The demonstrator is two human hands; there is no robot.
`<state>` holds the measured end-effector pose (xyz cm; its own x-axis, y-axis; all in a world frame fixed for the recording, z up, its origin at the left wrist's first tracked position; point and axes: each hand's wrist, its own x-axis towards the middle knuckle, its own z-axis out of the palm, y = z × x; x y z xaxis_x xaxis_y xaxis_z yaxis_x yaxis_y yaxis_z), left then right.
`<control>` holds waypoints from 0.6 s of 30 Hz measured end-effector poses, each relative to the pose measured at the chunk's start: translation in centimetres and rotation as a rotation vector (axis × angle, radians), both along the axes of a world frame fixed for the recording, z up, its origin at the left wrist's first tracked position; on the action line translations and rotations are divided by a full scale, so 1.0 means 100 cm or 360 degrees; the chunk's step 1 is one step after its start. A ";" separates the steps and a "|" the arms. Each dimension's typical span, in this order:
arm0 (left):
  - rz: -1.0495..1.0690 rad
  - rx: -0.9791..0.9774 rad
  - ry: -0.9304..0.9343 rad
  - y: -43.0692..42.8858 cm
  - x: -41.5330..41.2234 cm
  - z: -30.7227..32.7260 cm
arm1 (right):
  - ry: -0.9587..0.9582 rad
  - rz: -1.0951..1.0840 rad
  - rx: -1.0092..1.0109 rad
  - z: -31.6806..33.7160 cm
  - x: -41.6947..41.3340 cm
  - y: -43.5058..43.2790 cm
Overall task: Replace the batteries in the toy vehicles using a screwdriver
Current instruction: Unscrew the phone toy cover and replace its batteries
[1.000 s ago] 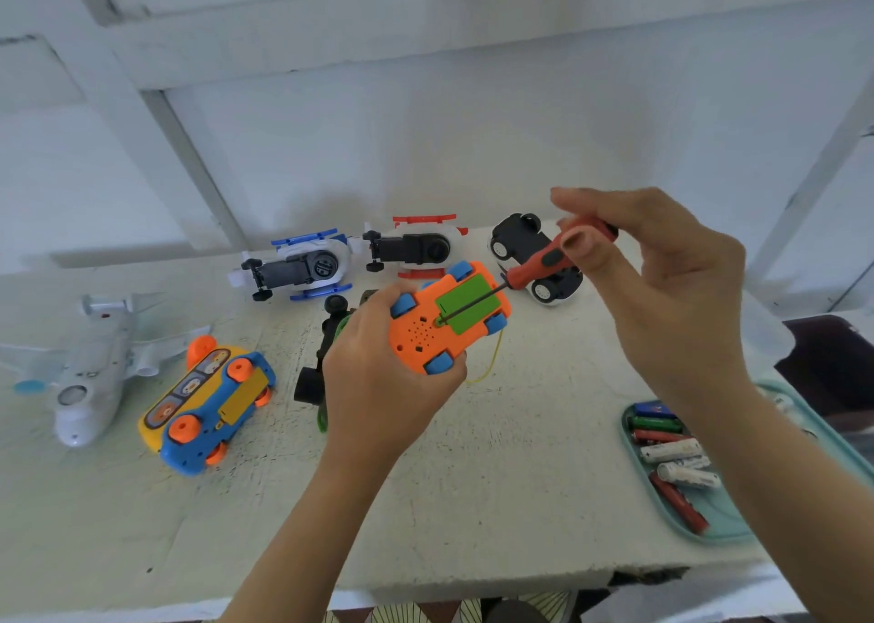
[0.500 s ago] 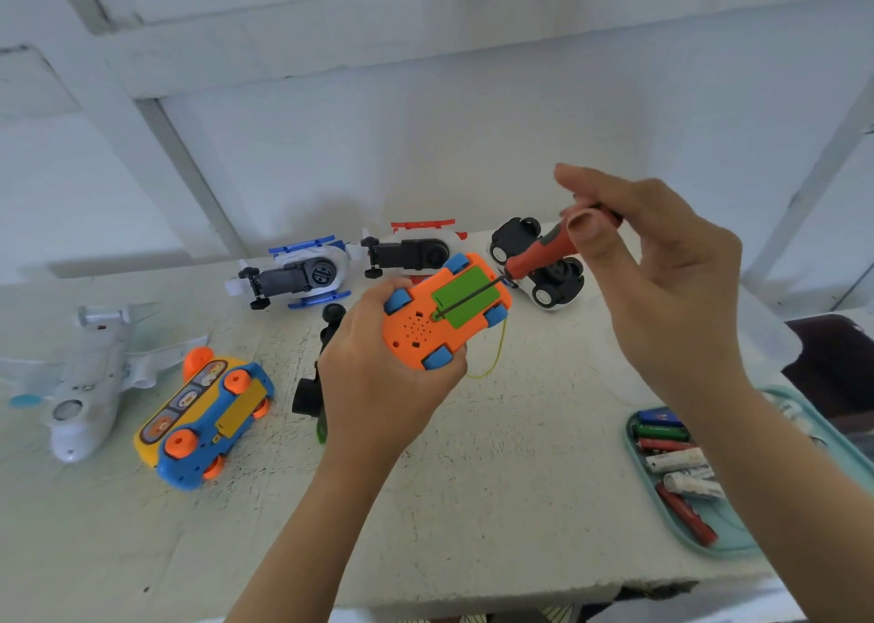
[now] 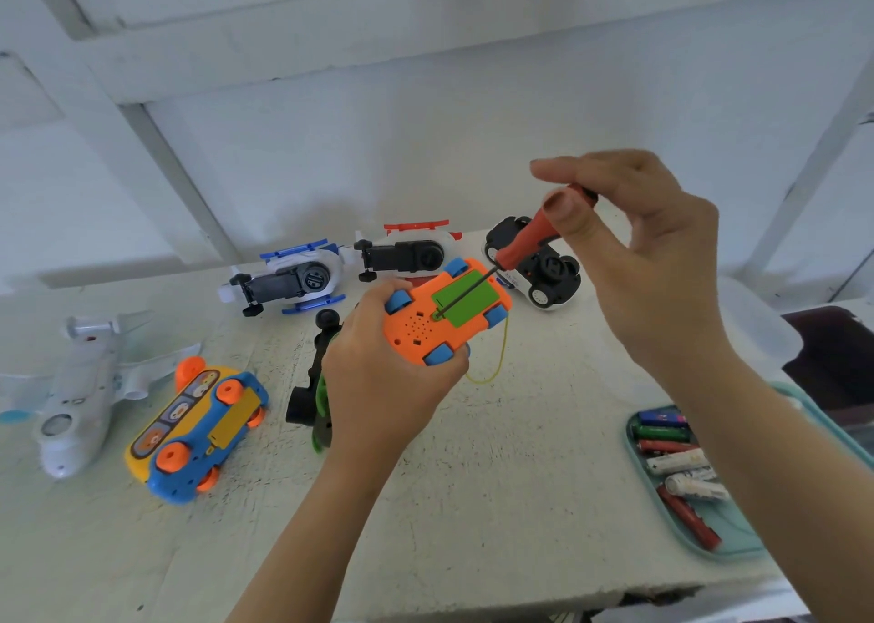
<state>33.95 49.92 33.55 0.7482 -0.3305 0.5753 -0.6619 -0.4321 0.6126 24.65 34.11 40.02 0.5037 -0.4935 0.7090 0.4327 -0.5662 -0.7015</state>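
Here, screwdriver [image 3: 525,239] on upturned orange car [image 3: 416,334].

Body in view: left hand [image 3: 378,386] with left forearm [image 3: 302,551], right hand [image 3: 652,282] with right forearm [image 3: 780,471]. All bare skin from fingertips to the frame edge. Fingers slender. Nails short and plain; the right thumbnail [image 3: 560,207] is clearest. Wrists narrow.

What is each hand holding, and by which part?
Left hand grips the orange toy car by one end; right hand pinches the screwdriver by its red handle.
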 end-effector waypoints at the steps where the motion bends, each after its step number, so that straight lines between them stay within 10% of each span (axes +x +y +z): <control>1: 0.0001 0.0005 0.0010 0.000 0.000 0.000 | -0.0005 -0.0012 0.0008 0.000 0.000 0.000; 18: 0.0008 0.0045 0.0189 -0.003 0.000 0.006 | 0.0039 0.0076 0.0145 0.006 0.004 -0.008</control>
